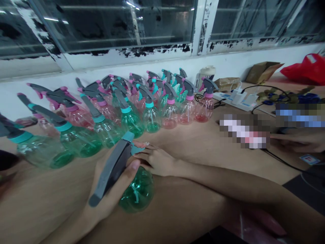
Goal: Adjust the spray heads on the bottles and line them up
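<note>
In the head view, a green see-through spray bottle (138,191) with a grey and teal spray head stands tilted near the table's front. My left hand (119,189) is closed around its neck, with the thumb across the near side and the grey spray head above the palm. My right hand (161,161) comes in from the right, its fingers bent against the bottle's far side just below the teal trigger. The bottle hides part of those fingertips. Just beyond my hands stands a clear-green spray bottle (151,118) with a teal collar.
Several green and pink spray bottles (82,140) crowd the table's left and back along the wall. A white power strip (237,101) with chargers and black cables lies at the back right. Another person's hand (302,139) rests at the right. Behind are a red bag (306,71) and cardboard box (262,71).
</note>
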Demonstrator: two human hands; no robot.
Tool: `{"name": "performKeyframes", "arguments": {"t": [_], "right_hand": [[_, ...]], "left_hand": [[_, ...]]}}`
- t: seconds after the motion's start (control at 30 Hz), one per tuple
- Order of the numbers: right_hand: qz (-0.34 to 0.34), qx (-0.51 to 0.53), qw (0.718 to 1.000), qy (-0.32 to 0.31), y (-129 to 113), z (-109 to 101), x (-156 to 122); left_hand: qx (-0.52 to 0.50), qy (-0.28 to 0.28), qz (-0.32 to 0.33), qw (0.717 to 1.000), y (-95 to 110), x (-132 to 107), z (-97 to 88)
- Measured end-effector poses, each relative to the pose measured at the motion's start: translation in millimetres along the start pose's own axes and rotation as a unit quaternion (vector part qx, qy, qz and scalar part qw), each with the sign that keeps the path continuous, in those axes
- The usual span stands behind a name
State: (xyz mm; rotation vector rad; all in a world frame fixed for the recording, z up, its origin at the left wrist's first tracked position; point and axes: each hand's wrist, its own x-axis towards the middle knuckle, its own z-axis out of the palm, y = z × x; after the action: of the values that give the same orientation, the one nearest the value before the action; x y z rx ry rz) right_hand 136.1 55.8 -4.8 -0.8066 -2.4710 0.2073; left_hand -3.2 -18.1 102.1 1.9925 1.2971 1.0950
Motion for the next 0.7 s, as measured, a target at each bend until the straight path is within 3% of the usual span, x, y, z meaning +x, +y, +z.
{"name": "performKeyframes", "arguments": {"t": [0.27, 0.7], "right_hand": [[-0.009, -0.011, 1.0, 0.002, 0.9, 0.6, -0.3], [-0.001, -0.015, 1.0, 0.007, 2.4, 5.4, -1.3]], "left_hand": [[-0.016, 0.005, -0.046, 0.999, 0.7, -2.0, 0.9], [-0.004, 0.037, -0.035, 0.999, -0.4, -4.3, -1.1]]}}
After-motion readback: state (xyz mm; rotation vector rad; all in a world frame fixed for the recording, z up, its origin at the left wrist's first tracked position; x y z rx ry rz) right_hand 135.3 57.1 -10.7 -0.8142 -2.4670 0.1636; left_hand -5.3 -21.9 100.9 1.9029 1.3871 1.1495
